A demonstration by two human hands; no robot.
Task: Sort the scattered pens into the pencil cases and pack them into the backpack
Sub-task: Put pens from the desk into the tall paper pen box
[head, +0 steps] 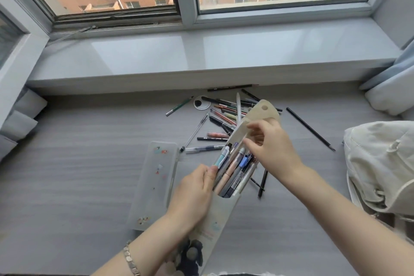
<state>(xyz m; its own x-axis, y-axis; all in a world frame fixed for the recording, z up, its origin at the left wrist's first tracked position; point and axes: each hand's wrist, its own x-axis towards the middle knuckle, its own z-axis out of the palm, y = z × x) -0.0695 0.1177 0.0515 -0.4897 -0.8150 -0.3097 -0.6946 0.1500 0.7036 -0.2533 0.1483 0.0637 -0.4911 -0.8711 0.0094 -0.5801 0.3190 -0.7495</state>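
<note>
A cream fabric pencil case (220,215) is lifted over the grey desk, its flap (264,111) folded back and several pens (235,168) standing in its mouth. My left hand (192,195) grips the case's left side, thumb at the opening. At the opening's right edge, my right hand (271,148) pinches among the pens and the flap. A frosted plastic pencil case (154,184) lies flat to the left. Scattered pens (224,114) lie behind the case. The beige backpack (380,163) sits at the right edge.
A lone black pencil (310,129) lies diagonally right of the pile, and a green pencil (179,106) to its left. A round white disc (201,103) lies by the pile. The window sill (201,56) runs behind the desk. A pillow (389,94) rests at far right.
</note>
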